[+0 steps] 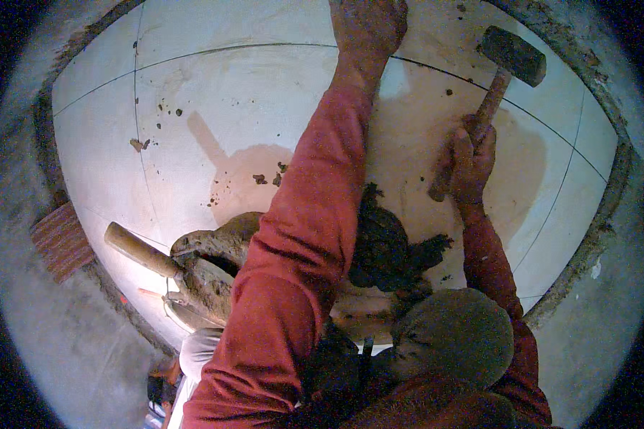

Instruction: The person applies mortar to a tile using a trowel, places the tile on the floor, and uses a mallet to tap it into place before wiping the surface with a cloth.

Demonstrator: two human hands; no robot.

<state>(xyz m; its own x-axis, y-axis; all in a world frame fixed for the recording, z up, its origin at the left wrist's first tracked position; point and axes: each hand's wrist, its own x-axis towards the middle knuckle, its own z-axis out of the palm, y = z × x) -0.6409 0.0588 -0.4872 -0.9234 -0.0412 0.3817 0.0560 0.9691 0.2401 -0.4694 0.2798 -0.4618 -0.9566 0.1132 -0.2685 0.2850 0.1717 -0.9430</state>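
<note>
Hammer [494,100] — right grip [472,166] wrapped round it; left grip [369,27] — I can't tell.

"What is seen beneath the left hand [368,28]?"
"A pale tiled floor [193,86], crossed by dark joints [268,44]."
"And to the right hand's [474,164] right?"
"Shadow [528,179] is cast; beyond, a grey surface [608,286] is bordered by a rough dark strip [599,223]."

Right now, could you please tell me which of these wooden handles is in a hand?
The hammer handle, gripped by the right hand; the pale handle at lower left is unheld.
</note>
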